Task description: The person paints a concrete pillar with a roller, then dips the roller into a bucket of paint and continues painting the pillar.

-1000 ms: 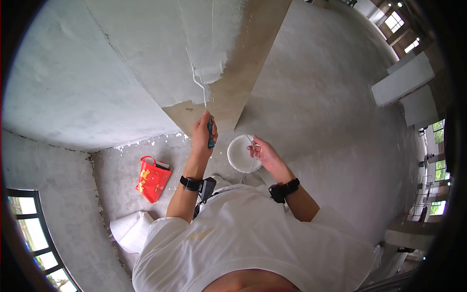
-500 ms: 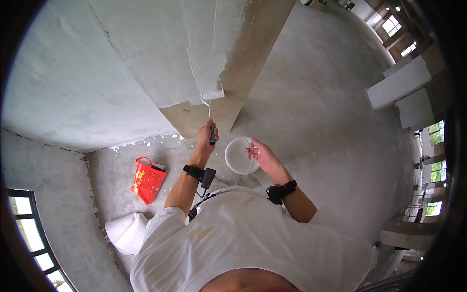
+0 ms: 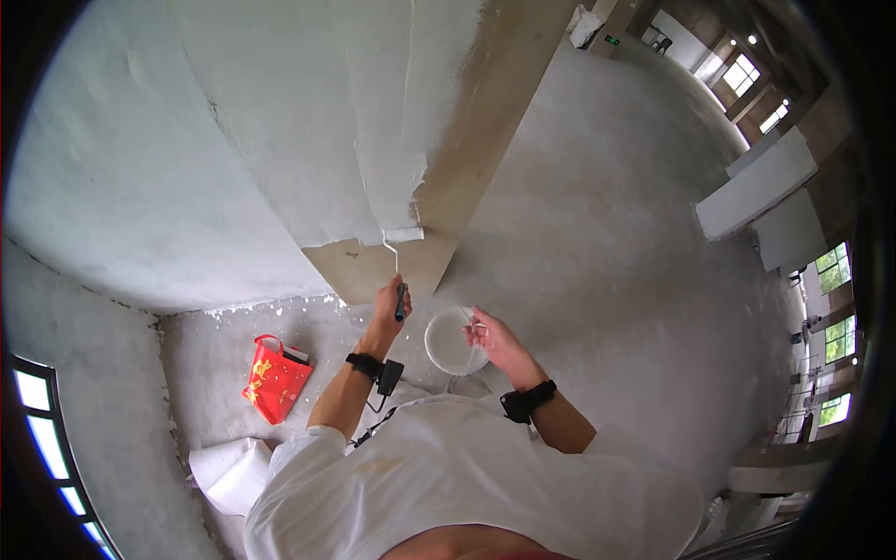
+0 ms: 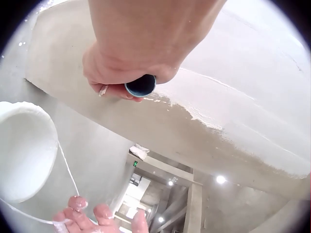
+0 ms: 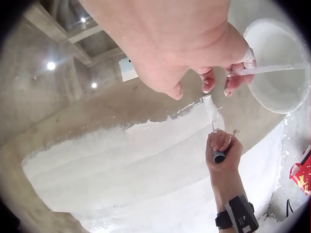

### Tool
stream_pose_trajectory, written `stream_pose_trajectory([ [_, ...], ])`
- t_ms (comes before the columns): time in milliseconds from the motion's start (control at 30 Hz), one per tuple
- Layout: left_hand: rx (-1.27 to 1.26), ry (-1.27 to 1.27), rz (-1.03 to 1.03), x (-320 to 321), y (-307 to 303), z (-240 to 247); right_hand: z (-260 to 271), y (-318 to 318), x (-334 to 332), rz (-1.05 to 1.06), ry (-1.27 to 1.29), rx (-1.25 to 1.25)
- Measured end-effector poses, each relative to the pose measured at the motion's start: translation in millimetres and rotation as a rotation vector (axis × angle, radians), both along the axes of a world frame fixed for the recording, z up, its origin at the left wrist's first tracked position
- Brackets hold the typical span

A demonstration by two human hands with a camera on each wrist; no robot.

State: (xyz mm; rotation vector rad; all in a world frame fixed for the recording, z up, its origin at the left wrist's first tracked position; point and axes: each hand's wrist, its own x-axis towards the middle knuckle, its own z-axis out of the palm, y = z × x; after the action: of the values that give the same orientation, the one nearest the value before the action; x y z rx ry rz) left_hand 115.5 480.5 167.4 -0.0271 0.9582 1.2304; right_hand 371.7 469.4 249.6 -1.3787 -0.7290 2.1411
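Observation:
My left hand [image 3: 386,306] grips the dark green-blue handle [image 4: 141,86] of a paint roller. The white roller head [image 3: 404,234] lies against the wall at the lower edge of the white coat, beside bare tan wall. Beneath my right hand [image 3: 497,342] hangs or stands a white bucket [image 3: 430,342], its inside pale. Its thin handle [image 5: 272,69] is hooked by some curled fingers of the right hand, while the other fingers spread loosely. White paint spots show on the right fingertips [image 4: 77,203].
A tan uncoated strip [image 3: 499,103] runs along the wall's right edge. On the floor to the left are a red bag [image 3: 278,383] and a white roll or bundle [image 3: 231,474]. White splatters dot the floor by the wall base. A window [image 3: 56,453] is at lower left.
The roller has travelled down the wall towards the floor, with the left hand following. White now covers more of the lower wall. The right hand still holds the bucket handle; the head view has shifted.

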Motion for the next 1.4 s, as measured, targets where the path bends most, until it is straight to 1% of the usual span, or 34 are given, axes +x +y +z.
stream_pose_trajectory([
  [33, 0.004, 0.003, 0.001, 1, -5, 10, -2, 1, 0, 0.004, -0.006, -0.001],
  [100, 0.114, 0.088, 0.021, 3, -13, 34, -3, 5, 0, 0.009, -0.009, -0.001],
  [200, 0.144, 0.173, 0.054, 6, -20, 78, -2, 9, 0, 0.027, 0.000, -0.012],
  [333, 0.224, 0.232, 0.066, 11, -28, 137, 2, 14, 3, 0.036, 0.005, 0.008],
  [400, 0.309, 0.310, 0.044, 12, -28, 159, 4, 20, 2, 0.039, 0.005, 0.016],
  [500, 0.370, 0.332, 0.060, 14, -24, 197, 6, 27, 0, 0.032, 0.015, -0.021],
  [567, 0.367, 0.319, 0.070, 20, -22, 222, 9, 32, 3, 0.054, 0.006, 0.006],
  [633, 0.364, 0.305, 0.084, 24, -20, 234, 10, 38, 2, 0.068, 0.016, 0.012],
  [733, 0.367, 0.304, 0.098, 28, -17, 235, 12, 46, -2, 0.081, 0.026, 0.014],
  [800, 0.377, 0.371, 0.091, 32, -15, 226, 18, 50, -3, 0.082, 0.025, 0.002],
  [900, 0.362, 0.406, 0.106, 38, -13, 218, 23, 56, -4, 0.093, 0.020, 0.002],
  [1133, 0.345, 0.412, 0.132, 52, -9, 195, 21, 67, 1, 0.110, -0.006, -0.045],
  [1200, 0.318, 0.458, 0.144, 56, -9, 188, 20, 68, 4, 0.109, -0.007, -0.051],
  [1400, 0.239, 0.437, 0.154, 63, -6, 162, 12, 70, 12, 0.088, -0.025, -0.057],
])
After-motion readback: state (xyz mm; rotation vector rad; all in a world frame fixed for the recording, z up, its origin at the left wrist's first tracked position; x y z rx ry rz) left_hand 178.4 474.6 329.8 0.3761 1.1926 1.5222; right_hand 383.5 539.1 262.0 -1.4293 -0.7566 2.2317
